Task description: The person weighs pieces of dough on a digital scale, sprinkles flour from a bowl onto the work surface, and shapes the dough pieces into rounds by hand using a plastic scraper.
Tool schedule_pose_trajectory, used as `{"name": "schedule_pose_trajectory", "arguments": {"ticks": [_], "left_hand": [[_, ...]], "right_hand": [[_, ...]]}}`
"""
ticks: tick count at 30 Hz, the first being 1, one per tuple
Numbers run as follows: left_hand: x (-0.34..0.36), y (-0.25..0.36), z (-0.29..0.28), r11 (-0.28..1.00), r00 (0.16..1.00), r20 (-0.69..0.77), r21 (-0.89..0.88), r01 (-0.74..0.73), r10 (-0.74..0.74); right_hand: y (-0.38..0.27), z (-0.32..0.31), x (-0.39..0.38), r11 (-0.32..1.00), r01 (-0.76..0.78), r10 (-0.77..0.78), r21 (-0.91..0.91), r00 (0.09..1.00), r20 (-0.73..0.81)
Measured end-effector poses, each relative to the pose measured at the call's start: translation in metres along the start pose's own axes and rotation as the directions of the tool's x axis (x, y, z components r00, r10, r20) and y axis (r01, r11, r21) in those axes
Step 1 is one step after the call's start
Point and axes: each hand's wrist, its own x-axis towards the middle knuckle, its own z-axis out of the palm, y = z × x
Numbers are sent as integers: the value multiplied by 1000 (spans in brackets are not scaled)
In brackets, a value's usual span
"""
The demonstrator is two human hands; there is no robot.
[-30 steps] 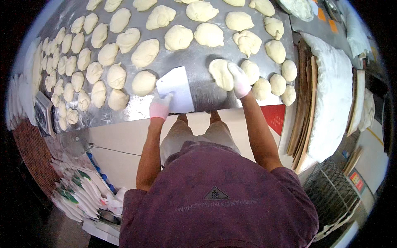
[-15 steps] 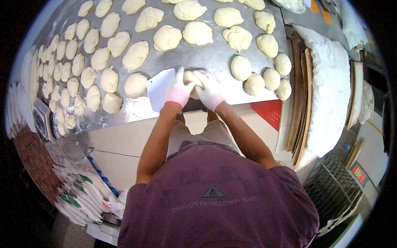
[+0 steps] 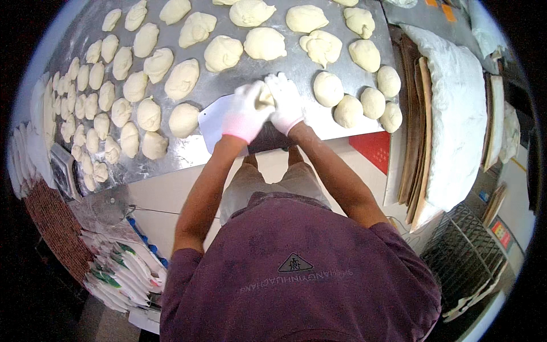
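The dough is at the front edge of the bench, directly before the person. The left hand curls around its left side; the right hand, fingers nearly straight, bears on its right side. The hands are narrow, together holding this one piece between them. This opposed grip probably stops the dough sliding and confines it from both sides. Both hands wear white gloves, most likely to limit sticking. The contact under the dough is hidden.

The scraper lies just left of the left hand, presumably for ready access; whether the two touch cannot be told. Rough lumps cover the left and far areas, mostly spaced apart, which should prevent them joining. Smooth balls form a tight group at the right corner, apparently to separate them from the lumps.
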Motion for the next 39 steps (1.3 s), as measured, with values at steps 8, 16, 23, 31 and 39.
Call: {"name": "schedule_pose_trajectory", "arguments": {"ticks": [8,16,23,31,39], "left_hand": [[-44,-31,35,963,891,380,2,269,-249],[-11,-23,14,948,960,-1,-159,276,-280],[-59,-10,29,920,957,130,-266,286,-260],[-16,-25,39,873,901,140,-225,433,-411],[-15,2,36,675,741,179,-316,666,-647]], "right_hand": [[-15,-20,-31,993,-54,19,106,954,299],[-4,-9,-13,973,-109,70,201,979,190],[-11,-38,-30,902,-275,118,332,898,423],[1,-43,5,929,-186,57,320,925,375],[0,-7,-12,979,-105,74,177,982,175]]}}
